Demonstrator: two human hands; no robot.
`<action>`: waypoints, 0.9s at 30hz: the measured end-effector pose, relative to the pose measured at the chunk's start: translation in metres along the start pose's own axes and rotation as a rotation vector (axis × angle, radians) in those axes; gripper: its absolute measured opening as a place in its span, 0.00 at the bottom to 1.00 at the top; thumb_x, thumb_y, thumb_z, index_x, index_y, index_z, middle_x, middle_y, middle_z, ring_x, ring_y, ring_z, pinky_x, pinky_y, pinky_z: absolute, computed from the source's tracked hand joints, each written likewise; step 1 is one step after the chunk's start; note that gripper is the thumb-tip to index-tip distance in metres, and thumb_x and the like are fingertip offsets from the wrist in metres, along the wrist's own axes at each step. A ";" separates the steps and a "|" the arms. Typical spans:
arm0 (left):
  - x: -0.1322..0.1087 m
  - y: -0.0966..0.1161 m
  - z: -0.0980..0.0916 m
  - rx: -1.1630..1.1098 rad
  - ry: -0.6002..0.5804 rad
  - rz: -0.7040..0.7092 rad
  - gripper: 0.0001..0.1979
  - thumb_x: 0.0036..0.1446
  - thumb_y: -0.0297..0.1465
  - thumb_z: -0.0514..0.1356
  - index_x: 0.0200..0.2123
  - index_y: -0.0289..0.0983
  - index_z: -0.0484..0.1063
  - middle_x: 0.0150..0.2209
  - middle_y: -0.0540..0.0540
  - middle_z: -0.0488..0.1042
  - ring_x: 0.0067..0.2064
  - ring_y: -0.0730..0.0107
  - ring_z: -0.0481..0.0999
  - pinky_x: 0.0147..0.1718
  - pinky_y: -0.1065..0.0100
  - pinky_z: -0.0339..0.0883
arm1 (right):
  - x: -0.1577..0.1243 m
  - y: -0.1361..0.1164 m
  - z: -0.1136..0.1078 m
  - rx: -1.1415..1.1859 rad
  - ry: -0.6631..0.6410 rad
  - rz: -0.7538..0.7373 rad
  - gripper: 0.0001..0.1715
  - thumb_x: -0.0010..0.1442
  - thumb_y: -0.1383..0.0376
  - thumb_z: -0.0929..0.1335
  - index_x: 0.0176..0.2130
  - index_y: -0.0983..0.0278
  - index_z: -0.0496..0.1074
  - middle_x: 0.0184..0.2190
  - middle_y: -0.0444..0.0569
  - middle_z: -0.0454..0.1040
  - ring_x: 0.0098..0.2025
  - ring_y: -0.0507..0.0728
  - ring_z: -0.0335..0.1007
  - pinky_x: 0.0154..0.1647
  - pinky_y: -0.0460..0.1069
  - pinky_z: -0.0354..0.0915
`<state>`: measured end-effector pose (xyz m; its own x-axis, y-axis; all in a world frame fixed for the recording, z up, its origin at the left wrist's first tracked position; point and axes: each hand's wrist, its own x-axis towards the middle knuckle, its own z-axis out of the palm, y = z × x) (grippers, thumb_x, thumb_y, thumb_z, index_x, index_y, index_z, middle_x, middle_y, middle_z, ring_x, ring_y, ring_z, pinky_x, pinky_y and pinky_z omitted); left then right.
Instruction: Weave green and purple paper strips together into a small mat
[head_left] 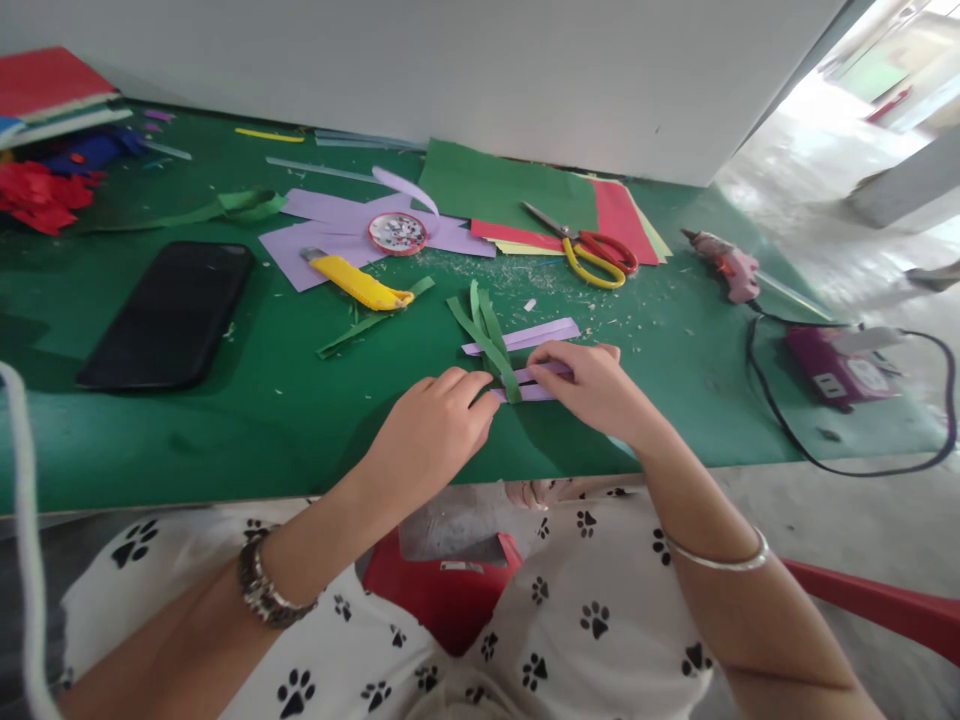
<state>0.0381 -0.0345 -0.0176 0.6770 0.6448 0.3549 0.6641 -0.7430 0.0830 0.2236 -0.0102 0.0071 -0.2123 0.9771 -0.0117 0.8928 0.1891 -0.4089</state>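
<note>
Paper strips [495, 352] crossed, maybe being woven; right hand [596, 385] pinched one, left hand's [435, 420] grip I couldn't tell; next probably needed straightening.

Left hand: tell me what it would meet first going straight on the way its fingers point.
The left hand would probably meet the green strips first, where they cross the lavender strips just to its right. Depth is hard to judge from this one view.

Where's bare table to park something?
Two patches, bar small specks: green tabletop between the phone and left hand; and between the right hand and glue gun. Crowded: beyond the hands, with paper strips, yellow cutter, scissors and green sheet.
</note>
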 end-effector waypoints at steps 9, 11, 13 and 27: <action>0.000 -0.001 0.000 -0.007 -0.005 0.008 0.09 0.57 0.24 0.51 0.36 0.34 0.71 0.42 0.44 0.75 0.40 0.64 0.72 0.30 0.66 0.66 | -0.001 -0.001 0.002 -0.082 0.020 0.008 0.13 0.54 0.64 0.65 0.20 0.64 0.65 0.17 0.39 0.66 0.22 0.49 0.58 0.37 0.51 0.45; 0.001 0.000 -0.001 -0.001 -0.008 -0.019 0.07 0.57 0.26 0.53 0.35 0.35 0.71 0.40 0.45 0.75 0.39 0.64 0.71 0.29 0.67 0.64 | -0.001 -0.001 0.002 -0.093 0.028 -0.005 0.12 0.53 0.64 0.66 0.20 0.64 0.65 0.17 0.39 0.65 0.22 0.49 0.58 0.38 0.51 0.45; 0.004 0.002 -0.001 0.013 -0.024 -0.065 0.05 0.56 0.29 0.55 0.34 0.35 0.70 0.38 0.46 0.75 0.37 0.64 0.71 0.27 0.67 0.63 | -0.001 -0.001 0.002 -0.105 0.036 -0.015 0.11 0.53 0.64 0.66 0.21 0.64 0.65 0.18 0.39 0.66 0.23 0.49 0.58 0.39 0.51 0.46; 0.022 0.009 0.002 0.084 0.030 -0.197 0.07 0.53 0.33 0.61 0.26 0.37 0.70 0.27 0.49 0.73 0.30 0.64 0.72 0.27 0.64 0.57 | -0.005 -0.001 0.004 -0.126 0.039 -0.046 0.04 0.51 0.71 0.63 0.26 0.64 0.64 0.25 0.43 0.69 0.29 0.52 0.62 0.45 0.54 0.44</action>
<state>0.0595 -0.0273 -0.0110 0.5227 0.7695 0.3671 0.8076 -0.5849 0.0761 0.2226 -0.0159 0.0042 -0.2411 0.9696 0.0408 0.9258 0.2424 -0.2902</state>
